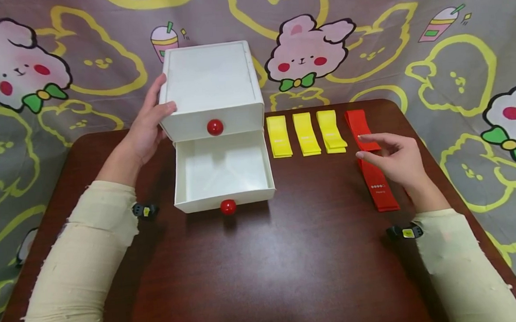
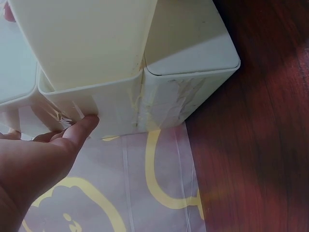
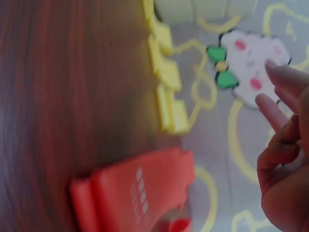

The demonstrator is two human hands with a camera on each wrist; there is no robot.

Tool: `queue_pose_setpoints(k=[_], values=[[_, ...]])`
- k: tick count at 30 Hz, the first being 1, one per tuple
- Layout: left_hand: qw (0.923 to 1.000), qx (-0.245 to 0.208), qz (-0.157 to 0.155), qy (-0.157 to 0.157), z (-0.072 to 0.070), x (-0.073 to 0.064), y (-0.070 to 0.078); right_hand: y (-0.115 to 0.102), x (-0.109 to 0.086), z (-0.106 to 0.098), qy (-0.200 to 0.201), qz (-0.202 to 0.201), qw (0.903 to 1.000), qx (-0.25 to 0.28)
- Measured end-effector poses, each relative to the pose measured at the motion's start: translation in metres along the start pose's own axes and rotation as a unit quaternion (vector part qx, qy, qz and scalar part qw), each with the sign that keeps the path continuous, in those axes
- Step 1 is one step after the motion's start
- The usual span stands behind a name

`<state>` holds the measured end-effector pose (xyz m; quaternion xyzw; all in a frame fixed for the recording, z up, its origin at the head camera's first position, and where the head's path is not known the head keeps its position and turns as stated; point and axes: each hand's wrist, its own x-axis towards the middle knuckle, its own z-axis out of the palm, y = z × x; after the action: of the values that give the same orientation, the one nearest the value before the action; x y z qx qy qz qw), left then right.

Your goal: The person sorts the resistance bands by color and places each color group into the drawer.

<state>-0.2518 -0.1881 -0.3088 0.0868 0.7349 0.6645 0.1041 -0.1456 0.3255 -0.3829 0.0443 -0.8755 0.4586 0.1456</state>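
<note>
A white drawer unit (image 1: 212,78) with red knobs stands at the back left, and its lower drawer (image 1: 223,165) is pulled out with nothing inside. My left hand (image 1: 144,128) rests against the unit's left side, thumb near the top front corner. In the left wrist view, the thumb (image 2: 84,130) presses on the white side wall. My right hand (image 1: 400,161) hovers over two red elastic bands, a far one (image 1: 358,121) and a near one (image 1: 379,188). Its thumb and index finger are apart with nothing between them. The right wrist view shows a red band (image 3: 140,188) below the hand.
Three folded yellow bands (image 1: 278,135) lie in a row between the unit and the red ones. A patterned cloth (image 1: 215,12) hangs behind the brown table (image 1: 255,273) and along its sides. The pulled-out drawer juts toward the table's middle.
</note>
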Motion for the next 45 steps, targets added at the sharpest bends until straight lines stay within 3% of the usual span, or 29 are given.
queue_pose_setpoints(k=[5, 8, 13, 20, 30, 45], values=[[1.0000, -0.007, 0.002, -0.001, 0.000, 0.000, -0.001, 0.029, 0.003, -0.008, -0.050, 0.074, 0.9925, -0.084], [0.9999, -0.010, 0.004, -0.002, 0.000, -0.001, -0.001, 0.039, 0.003, -0.012, -0.072, 0.099, 0.9861, -0.112], [0.9999, -0.008, 0.004, -0.004, 0.000, -0.001, 0.000, 0.053, 0.002, -0.015, -0.096, 0.115, 0.9795, -0.135], [0.9999, -0.009, 0.005, -0.006, 0.000, -0.001, 0.000, 0.064, 0.003, -0.015, -0.100, 0.109, 0.9708, -0.189], [0.9999, -0.013, 0.002, -0.005, 0.000, -0.002, 0.000, 0.062, 0.002, -0.018, -0.120, 0.110, 0.9593, -0.231], [0.9999, -0.010, -0.006, -0.004, -0.001, -0.001, 0.000, 0.030, -0.015, -0.035, -0.159, 0.116, 0.9460, -0.258]])
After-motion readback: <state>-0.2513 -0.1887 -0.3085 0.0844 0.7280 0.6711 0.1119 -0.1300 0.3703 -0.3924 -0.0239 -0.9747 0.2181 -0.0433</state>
